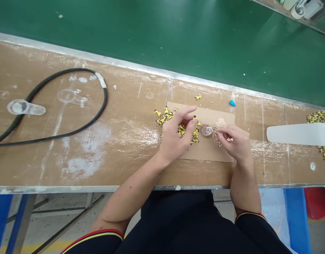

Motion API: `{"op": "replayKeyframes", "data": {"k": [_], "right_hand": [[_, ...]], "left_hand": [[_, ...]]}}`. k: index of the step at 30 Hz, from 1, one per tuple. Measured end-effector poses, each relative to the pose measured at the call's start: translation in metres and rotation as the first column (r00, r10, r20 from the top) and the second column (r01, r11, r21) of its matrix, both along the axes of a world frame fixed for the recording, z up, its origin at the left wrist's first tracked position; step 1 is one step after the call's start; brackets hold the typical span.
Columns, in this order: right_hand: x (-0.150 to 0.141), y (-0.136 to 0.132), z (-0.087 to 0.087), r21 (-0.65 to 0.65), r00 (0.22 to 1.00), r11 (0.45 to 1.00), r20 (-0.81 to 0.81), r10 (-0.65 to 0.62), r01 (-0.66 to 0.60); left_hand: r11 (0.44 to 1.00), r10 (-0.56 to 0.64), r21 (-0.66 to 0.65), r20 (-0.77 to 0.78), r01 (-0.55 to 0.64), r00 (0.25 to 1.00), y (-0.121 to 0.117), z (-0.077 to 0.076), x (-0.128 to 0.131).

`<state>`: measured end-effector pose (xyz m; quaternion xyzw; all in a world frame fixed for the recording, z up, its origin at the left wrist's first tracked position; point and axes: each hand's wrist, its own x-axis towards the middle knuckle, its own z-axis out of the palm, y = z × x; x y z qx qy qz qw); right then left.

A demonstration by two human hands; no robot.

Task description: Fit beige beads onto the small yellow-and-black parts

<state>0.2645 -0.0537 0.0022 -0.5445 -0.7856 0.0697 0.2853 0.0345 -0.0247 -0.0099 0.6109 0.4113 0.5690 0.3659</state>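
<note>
My left hand (178,135) is over a pile of small yellow-and-black figures (182,129), index finger stretched out. One small yellow-and-black figure (194,118) shows at its thumb tip, seemingly pinched there. My right hand (234,141) has thumb and forefinger pressed together beside a small clear round container (207,131); whatever is in that pinch is too small to make out. Tiny pale beige pieces (220,123) lie heaped near the right fingertips, some partly under the hand. All this is on a flat cardboard sheet (202,154).
A blue cap-like piece (232,103) and a loose yellow figure (198,96) lie beyond the sheet. Rightward, a white flat bar (297,134) extends over more yellow pieces (319,116). A black cable loop (72,133) and a clear plastic scoop-like piece (36,109) are at left. Behind runs a green surface (151,42).
</note>
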Motion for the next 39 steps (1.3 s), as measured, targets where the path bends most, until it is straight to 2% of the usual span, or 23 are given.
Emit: {"op": "replayKeyframes", "data": {"k": [5,15,27,32,39], "right_hand": [[-0.006,-0.002,-0.005,0.022,0.99,1.0,0.138,0.016,-0.019],[-0.008,-0.004,-0.002,0.03,0.962,1.0,0.274,-0.004,-0.005],[-0.01,-0.004,-0.001,0.077,0.951,0.997,0.308,-0.001,-0.024],[-0.011,-0.005,-0.001,0.056,0.952,0.998,0.305,-0.009,-0.008],[-0.009,-0.004,-0.001,0.056,0.961,0.998,0.275,-0.003,-0.013]], "left_hand": [[0.997,-0.03,-0.065,0.073,0.035,0.997,0.002,0.002,0.0],[0.998,-0.019,-0.054,0.033,0.02,0.999,0.003,0.007,0.0],[0.999,-0.012,-0.033,0.013,0.012,1.0,0.002,0.012,0.0],[0.998,-0.018,-0.054,-0.019,0.017,1.0,0.002,0.013,-0.001],[0.998,-0.033,-0.062,0.016,0.034,0.999,0.002,0.013,-0.001]]}}
